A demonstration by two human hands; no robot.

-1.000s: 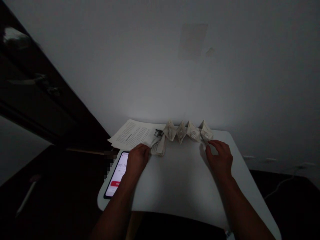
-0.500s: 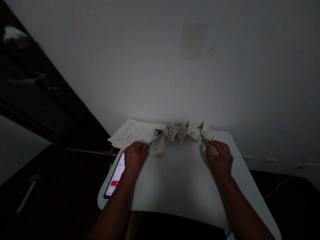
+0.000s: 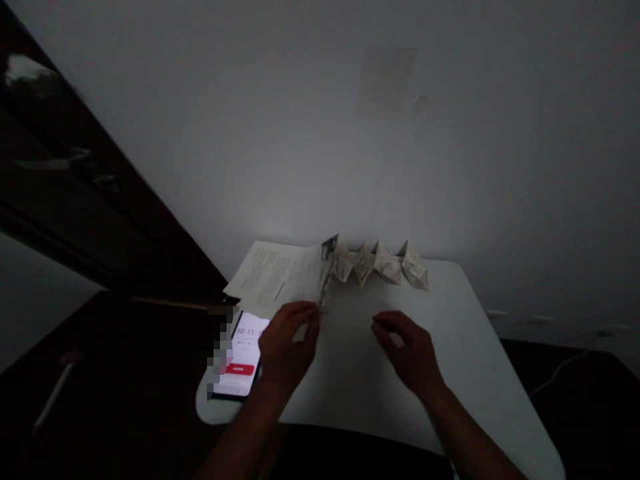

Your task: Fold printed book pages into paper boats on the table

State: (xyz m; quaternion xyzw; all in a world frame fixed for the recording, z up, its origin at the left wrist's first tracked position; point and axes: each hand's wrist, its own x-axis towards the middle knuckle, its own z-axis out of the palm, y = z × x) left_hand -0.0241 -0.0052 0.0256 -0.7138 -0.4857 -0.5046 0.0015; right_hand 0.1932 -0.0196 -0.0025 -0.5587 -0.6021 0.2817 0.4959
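My left hand (image 3: 290, 343) is closed in a pinch at the near edge of a printed page (image 3: 313, 270), which is lifted and curved over a stack of printed sheets (image 3: 263, 270). My right hand (image 3: 407, 350) hovers over the table's middle, thumb and fingertips together, with nothing visible between them. Beyond it, folded paper shapes stand in a row at the back of the table: one (image 3: 387, 263) is near the middle and another (image 3: 414, 265) is at the right end. The leftmost shape (image 3: 343, 262) is partly hidden behind the raised page.
A phone (image 3: 240, 353) with a lit timer lies on the white table (image 3: 350, 393) beside my left wrist. The table's far edge is close to a grey wall (image 3: 280, 133). A dark door with a handle (image 3: 55, 160) stands at the left.
My right hand has left the rightmost paper shape and moved left and nearer. My left hand has shifted right and nearer, and a page is now raised from the stack. More of the phone shows.
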